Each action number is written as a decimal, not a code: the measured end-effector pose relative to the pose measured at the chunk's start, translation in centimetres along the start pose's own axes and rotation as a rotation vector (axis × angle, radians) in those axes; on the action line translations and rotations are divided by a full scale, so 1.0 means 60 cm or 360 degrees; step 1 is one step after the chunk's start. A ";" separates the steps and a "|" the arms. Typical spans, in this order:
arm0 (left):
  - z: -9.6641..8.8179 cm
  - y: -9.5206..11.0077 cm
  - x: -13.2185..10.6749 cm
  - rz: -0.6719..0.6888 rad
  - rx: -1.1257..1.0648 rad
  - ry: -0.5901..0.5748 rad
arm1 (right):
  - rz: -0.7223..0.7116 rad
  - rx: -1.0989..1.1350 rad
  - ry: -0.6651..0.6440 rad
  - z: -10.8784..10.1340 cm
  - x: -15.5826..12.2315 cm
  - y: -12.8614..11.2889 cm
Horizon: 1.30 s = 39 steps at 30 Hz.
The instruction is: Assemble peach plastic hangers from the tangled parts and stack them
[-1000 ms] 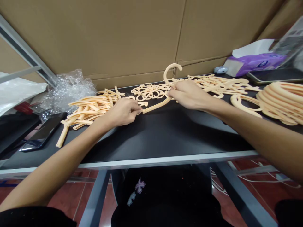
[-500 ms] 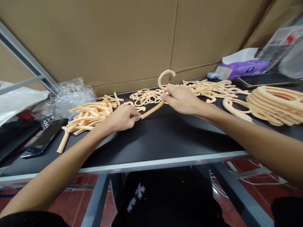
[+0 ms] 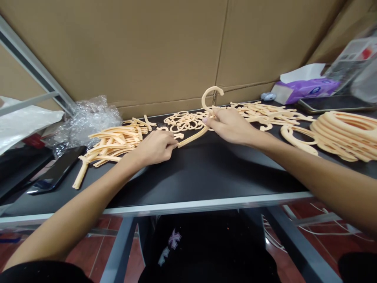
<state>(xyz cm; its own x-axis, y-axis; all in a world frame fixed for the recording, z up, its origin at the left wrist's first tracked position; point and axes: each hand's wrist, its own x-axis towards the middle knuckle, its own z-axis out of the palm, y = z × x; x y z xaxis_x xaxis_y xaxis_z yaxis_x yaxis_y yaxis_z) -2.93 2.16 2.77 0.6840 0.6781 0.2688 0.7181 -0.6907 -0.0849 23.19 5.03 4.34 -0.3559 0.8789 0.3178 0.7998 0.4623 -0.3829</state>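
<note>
A pale orange plastic clothes hanger (image 3: 193,136) is held slightly above the black table, its curved hook pointing up. My right hand (image 3: 229,125) is closed around the hanger's middle, just below the hook, and hides part of it. At the lower left end of one hanger arm, the fingers of my left hand (image 3: 156,147) are pinched together on the tip. Just left of that hand lies a pile of loose hanger arms (image 3: 113,141). Beyond the hands, small loose hooks (image 3: 184,120) are heaped together.
More hanger parts (image 3: 271,112) lie behind my right forearm. Stacked hangers (image 3: 344,135) stand at the right. A purple tissue pack (image 3: 312,89) and a tablet-like device (image 3: 335,103) are behind them. Leftward are a phone (image 3: 57,171) and clear plastic wrap (image 3: 91,118). A cardboard wall (image 3: 132,51) backs the table.
The view has shifted slightly, so the scene sits a little further right. Both hands keep nearly the same pose on the hanger.
</note>
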 end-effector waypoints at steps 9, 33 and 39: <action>0.003 0.002 -0.003 0.0062 -0.0023 0.0047 | 0.0035 0.0061 0.0014 -0.006 0.003 0.002; -0.017 -0.001 -0.001 -0.0287 0.0064 0.0297 | -0.0487 0.0148 0.0623 0.018 0.004 0.016; -0.036 -0.019 0.000 -0.0630 -0.0021 0.0515 | -0.0419 0.0271 0.0978 0.015 0.005 0.022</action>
<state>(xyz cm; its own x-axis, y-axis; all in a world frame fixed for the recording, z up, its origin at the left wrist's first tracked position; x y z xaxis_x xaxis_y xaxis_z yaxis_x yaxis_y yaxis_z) -4.01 2.39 4.91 0.2835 0.7775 0.5613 0.9110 -0.4011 0.0955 23.69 6.03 3.17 -0.1492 0.5319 0.8336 0.6196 0.7073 -0.3404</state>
